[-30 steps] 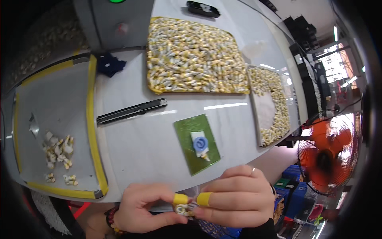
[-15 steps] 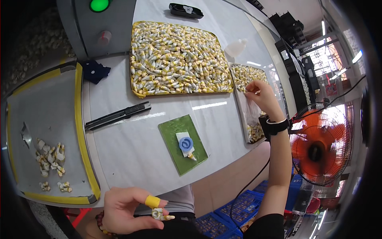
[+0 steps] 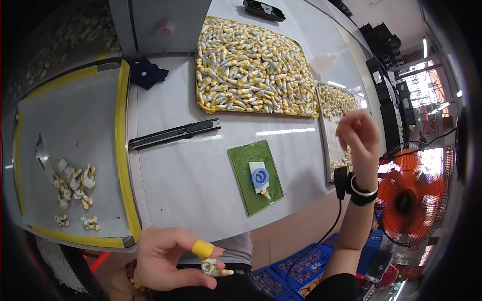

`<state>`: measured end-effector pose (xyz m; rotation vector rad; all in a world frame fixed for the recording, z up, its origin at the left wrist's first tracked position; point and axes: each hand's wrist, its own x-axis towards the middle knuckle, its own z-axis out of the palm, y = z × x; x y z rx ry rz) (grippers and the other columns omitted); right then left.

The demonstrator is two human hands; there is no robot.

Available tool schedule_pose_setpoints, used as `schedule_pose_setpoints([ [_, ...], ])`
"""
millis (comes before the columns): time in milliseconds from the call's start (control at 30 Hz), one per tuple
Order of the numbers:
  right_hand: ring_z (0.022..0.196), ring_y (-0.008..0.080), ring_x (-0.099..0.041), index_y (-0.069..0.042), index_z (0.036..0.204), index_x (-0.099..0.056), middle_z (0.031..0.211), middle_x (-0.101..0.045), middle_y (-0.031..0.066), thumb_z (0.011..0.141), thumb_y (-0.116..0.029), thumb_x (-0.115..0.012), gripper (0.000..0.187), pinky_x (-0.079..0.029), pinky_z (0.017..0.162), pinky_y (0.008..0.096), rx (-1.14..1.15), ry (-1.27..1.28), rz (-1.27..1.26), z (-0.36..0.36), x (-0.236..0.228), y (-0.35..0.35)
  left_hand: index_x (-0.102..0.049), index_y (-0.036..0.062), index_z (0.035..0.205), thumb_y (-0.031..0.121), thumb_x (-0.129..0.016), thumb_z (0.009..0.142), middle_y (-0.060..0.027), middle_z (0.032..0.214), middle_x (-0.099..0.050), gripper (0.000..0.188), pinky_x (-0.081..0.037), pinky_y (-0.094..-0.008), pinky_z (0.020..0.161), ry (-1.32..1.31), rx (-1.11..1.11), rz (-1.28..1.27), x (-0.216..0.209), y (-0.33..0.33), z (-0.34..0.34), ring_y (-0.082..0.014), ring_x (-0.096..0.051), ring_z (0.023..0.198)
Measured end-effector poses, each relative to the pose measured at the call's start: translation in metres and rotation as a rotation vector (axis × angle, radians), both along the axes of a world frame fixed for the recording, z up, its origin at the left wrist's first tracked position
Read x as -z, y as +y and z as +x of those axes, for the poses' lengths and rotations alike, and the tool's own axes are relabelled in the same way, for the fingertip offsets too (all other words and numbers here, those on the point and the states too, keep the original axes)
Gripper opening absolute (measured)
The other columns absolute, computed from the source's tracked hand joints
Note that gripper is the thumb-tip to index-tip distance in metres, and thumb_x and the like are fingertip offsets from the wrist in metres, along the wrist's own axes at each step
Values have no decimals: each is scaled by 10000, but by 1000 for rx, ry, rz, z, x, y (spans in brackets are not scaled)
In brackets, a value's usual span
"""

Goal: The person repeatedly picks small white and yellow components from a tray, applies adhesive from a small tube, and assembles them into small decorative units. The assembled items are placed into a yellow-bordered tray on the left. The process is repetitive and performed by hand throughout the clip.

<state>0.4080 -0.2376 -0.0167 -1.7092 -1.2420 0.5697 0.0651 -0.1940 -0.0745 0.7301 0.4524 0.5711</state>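
Note:
My left hand (image 3: 173,258), yellow tape round one finger, pinches a small white-and-yellow moulded piece (image 3: 216,269) near the table's front edge. My right hand (image 3: 360,134) is raised by a shallow tray (image 3: 331,133) of small cone-shaped pieces at the right. Its thumb and fingers are curled together; what they hold, if anything, is too small to make out. Between the hands a green board (image 3: 243,180) lies on the table. It bears a white pad (image 3: 254,165), a round blue lump (image 3: 260,177) and one small yellow-and-white cone (image 3: 265,193).
A large yellow-edged tray (image 3: 301,116) full of white-and-yellow cones lies behind the board. At left, a tape-edged tray (image 3: 121,150) holds several joined pieces (image 3: 75,185). A black utility knife (image 3: 175,134), a dark cloth (image 3: 147,73) and an orange fan (image 3: 406,198) are nearby.
My right hand has lifted away from the pieces in the right tray and come nearer me. The left hand keeps its piece; the whole view has shifted a little.

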Motion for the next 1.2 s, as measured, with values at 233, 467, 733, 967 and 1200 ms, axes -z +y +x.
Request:
schedule_pose_setpoints([
  [233,640,184,-618,3,880,-649,727,-625,95,727,61,-645,164,-491,575,251,-432,-278,-192,-78,2,-2,-578,-37,867,128,-831,616,-128,748,-644,392,-529,-407,818,-8,-12,-5,-2,-1,1,-201,-669,750],
  [467,693,230,-548,-25,839,-593,751,-566,74,648,33,-658,210,-465,588,321,-558,-626,-67,-77,16,4,-563,-21,876,132,-831,611,-144,763,-652,407,-532,-407,808,8,-29,-3,-1,-3,1,-203,-667,757],
  [733,702,221,-547,-15,832,-594,755,-560,65,641,10,-602,193,-476,592,305,-587,-755,-71,-85,21,2,-608,3,848,161,-834,604,-123,783,-661,368,-536,-388,787,-13,-48,103,2,-2,0,-196,-659,751],
  [967,678,200,-543,-9,836,-607,751,-559,65,614,16,-602,224,-474,569,285,-584,-836,-36,-87,25,-8,-651,-24,937,15,-821,613,-136,880,-658,368,-514,-300,687,-119,-57,476,7,8,2,-211,-645,765],
  [1200,640,200,-563,-11,845,-623,751,-581,73,596,51,-652,258,-471,533,285,-499,-763,103,-93,19,-8,-658,-1,910,63,-826,609,-100,879,-663,351,-525,-294,650,-38,-111,736,3,7,3,-210,-635,732],
])
